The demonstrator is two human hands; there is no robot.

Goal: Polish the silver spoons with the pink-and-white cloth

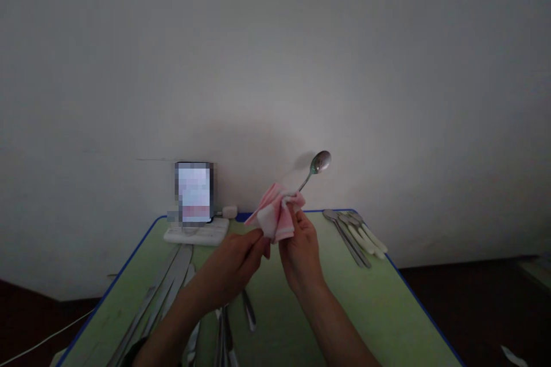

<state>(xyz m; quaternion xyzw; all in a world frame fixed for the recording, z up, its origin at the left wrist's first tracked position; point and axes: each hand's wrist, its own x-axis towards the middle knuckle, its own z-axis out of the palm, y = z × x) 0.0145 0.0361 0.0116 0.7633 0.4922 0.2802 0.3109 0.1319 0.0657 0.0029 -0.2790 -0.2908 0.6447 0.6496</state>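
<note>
A metal spoon (321, 162) is held up above the table, its bowl pointing up and to the right. A pink and white cloth (275, 215) is wrapped round the spoon's handle, so most of the handle is hidden. My right hand (302, 246) grips the cloth and the handle inside it from the right, its fingers closed. On the other side, my left hand (241, 261) pinches the cloth's lower left part; whether the handle's end is also in its fingers cannot be seen.
Several spoons (348, 238), some with pale handles, lie at the green table's (297, 321) back right. Long metal knives (161, 292) lie on the left, and more cutlery (226, 335) lies at the front middle. A lit phone (194, 192) stands on a white base (198, 233) by the wall.
</note>
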